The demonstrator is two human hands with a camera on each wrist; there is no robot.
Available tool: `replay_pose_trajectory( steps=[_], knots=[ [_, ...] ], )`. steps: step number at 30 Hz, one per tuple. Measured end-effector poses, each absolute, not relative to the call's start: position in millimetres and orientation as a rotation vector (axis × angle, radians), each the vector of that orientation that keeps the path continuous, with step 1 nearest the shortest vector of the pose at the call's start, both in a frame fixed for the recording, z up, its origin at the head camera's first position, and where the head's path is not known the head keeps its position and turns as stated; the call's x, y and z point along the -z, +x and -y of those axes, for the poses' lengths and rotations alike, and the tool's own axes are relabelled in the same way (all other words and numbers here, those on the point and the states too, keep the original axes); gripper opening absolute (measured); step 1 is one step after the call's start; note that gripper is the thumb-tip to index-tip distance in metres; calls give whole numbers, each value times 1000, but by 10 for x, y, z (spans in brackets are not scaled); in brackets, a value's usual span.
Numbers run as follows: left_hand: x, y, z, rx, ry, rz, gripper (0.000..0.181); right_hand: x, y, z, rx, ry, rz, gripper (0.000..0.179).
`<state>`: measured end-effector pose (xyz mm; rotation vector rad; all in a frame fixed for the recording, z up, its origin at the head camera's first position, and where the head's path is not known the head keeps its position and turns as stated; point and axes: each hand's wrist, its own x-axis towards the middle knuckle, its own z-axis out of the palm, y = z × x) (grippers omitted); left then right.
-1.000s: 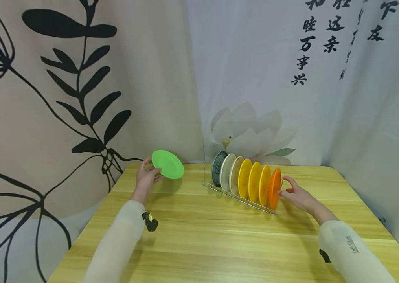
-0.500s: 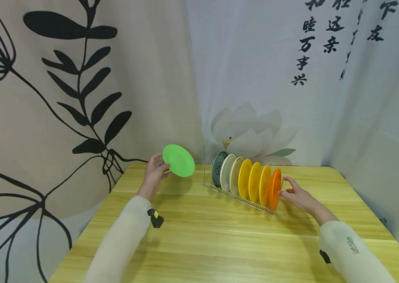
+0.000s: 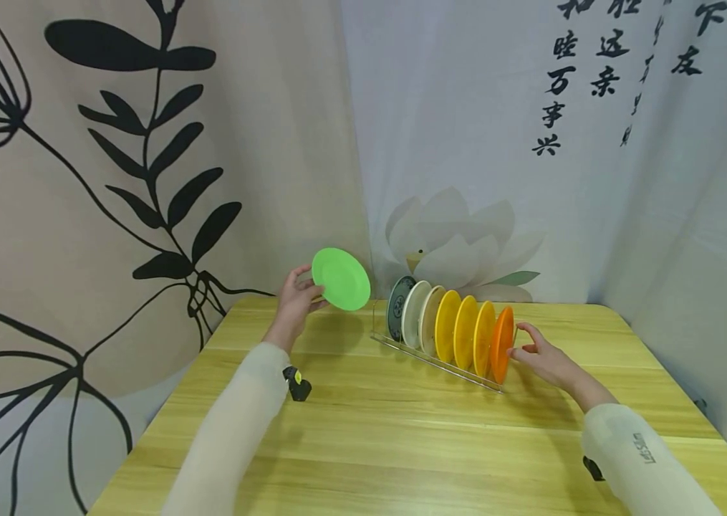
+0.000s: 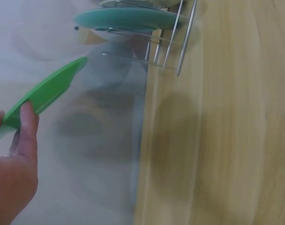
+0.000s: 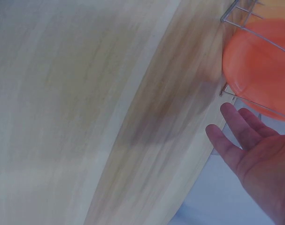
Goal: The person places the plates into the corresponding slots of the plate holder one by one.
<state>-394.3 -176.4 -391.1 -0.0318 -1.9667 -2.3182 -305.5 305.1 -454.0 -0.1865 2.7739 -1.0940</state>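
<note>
My left hand (image 3: pixel 295 301) pinches a bright green plate (image 3: pixel 341 279) by its left edge, thumb on the near face. The plate is tilted and raised above the back of the table, left of a wire dish rack (image 3: pixel 437 365). In the left wrist view, the green plate (image 4: pixel 43 93) is seen nearly edge-on, apart from the rack. At the rack's right end, my right hand (image 3: pixel 549 362) pinches the end wire between thumb and forefinger, beside an orange plate (image 3: pixel 501 344). Its other fingers (image 5: pixel 227 140) spread out loosely in the right wrist view.
Upright in the rack stand a dark patterned plate (image 3: pixel 399 308), two pale plates (image 3: pixel 415 313) and three yellow plates (image 3: pixel 446 325), left of the orange one. The wooden table (image 3: pixel 402 437) ends at a printed curtain (image 3: pixel 292 143) behind the rack.
My left hand has carried the green plate rightward and a little upward, closer to the rack's left end. The right hand stays at the rack's right end.
</note>
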Motion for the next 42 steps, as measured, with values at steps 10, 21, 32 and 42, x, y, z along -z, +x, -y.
replay_pose_trajectory(
  steps=[10, 21, 32, 42],
  knots=[
    [3911, -4062, 1529, 2342, -49, 1947, 56, 4543, -3047, -3059, 1093, -185, -2783, 77],
    [3992, -4150, 1374, 2295, -87, 2008, 56, 4522, -3034, -3036, 1099, -179, -2767, 75],
    [4106, -4188, 1187, 2304, -167, 2105, 52, 4532, -3041, -3042, 1106, -180, -2766, 75],
    [4232, -4211, 1071, 2314, -102, 2096, 47, 4534, -3047, -3044, 1106, -173, -2765, 76]
  ],
)
